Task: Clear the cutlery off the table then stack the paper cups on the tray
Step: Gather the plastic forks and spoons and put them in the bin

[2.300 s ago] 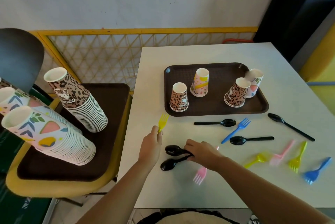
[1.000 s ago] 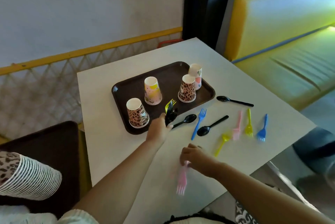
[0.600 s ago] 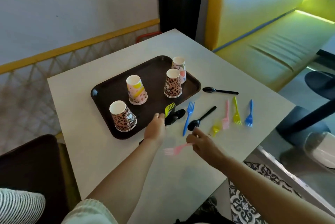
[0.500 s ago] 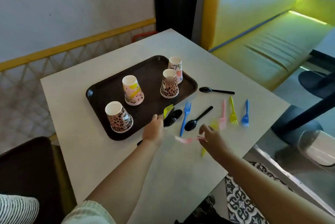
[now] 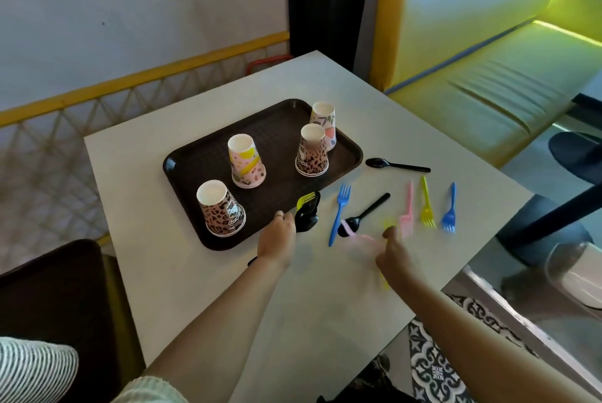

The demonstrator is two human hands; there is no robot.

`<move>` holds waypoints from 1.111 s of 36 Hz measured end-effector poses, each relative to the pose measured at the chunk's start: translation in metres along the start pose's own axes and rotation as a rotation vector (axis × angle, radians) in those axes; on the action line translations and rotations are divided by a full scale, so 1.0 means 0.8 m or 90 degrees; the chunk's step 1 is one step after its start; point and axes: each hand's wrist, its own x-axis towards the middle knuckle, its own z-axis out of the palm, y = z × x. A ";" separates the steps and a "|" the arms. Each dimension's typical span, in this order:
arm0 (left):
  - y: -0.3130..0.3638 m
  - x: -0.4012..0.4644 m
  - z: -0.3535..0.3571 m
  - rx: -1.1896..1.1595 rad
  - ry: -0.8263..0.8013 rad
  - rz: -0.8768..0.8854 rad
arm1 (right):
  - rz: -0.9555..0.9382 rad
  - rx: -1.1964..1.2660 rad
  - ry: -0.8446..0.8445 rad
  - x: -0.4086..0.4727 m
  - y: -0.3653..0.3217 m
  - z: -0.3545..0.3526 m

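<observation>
- White table (image 5: 202, 278) carries the brown tray (image 5: 280, 129), four upturned cups on it.
- Left hand (image 5: 277, 241), at the tray's near edge, grips a cutlery bundle (image 5: 306, 212).
- Right hand (image 5: 392, 256), right of the tray, grasps a blurred pink fork (image 5: 356, 234).
- Loose forks and spoons lie right of the tray.

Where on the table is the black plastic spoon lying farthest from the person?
In the head view, that black plastic spoon lies on the white table, just right of the brown tray, beyond the coloured forks.

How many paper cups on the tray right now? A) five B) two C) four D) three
C: four upside-down cups stand on the brown tray: a leopard-print cup at the near left, a pink cup, a second leopard-print cup and a floral cup behind it.
</observation>
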 end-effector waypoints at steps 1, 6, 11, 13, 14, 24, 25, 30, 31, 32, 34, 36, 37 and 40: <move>0.000 0.000 -0.001 -0.011 0.008 0.002 | 0.002 0.021 0.009 -0.004 0.002 -0.002; 0.010 -0.001 -0.008 -0.051 0.029 0.009 | -0.055 0.081 0.090 -0.014 0.004 -0.012; 0.017 -0.004 -0.017 -0.112 0.018 -0.039 | -0.139 -0.095 0.097 0.004 -0.003 -0.031; 0.021 -0.005 -0.021 -0.136 0.014 -0.054 | -0.169 -0.102 0.082 0.022 -0.010 -0.037; 0.024 -0.005 -0.024 -0.151 0.014 -0.062 | -0.189 -0.083 0.074 0.032 -0.015 -0.039; 0.053 -0.003 -0.045 -0.219 0.064 -0.154 | -0.424 -0.215 -0.143 0.103 -0.041 -0.053; 0.057 -0.001 -0.047 -0.222 0.070 -0.164 | -0.435 -0.226 -0.159 0.109 -0.041 -0.053; 0.074 0.005 -0.051 -0.245 0.104 -0.204 | -0.487 -0.250 -0.247 0.137 -0.043 -0.056; 0.077 0.006 -0.051 -0.248 0.109 -0.215 | -0.498 -0.259 -0.270 0.141 -0.044 -0.057; 0.080 0.006 -0.050 -0.252 0.113 -0.227 | -0.511 -0.268 -0.288 0.144 -0.044 -0.059; 0.085 0.006 -0.048 -0.259 0.118 -0.249 | -0.540 -0.275 -0.293 0.152 -0.043 -0.061; 0.089 0.006 -0.046 -0.270 0.128 -0.275 | -0.548 -0.236 -0.270 0.158 -0.040 -0.064; 0.091 0.005 -0.045 -0.277 0.132 -0.289 | -0.540 -0.204 -0.257 0.160 -0.040 -0.066; 0.095 0.003 -0.042 -0.283 0.145 -0.311 | -0.492 -0.116 -0.210 0.160 -0.045 -0.069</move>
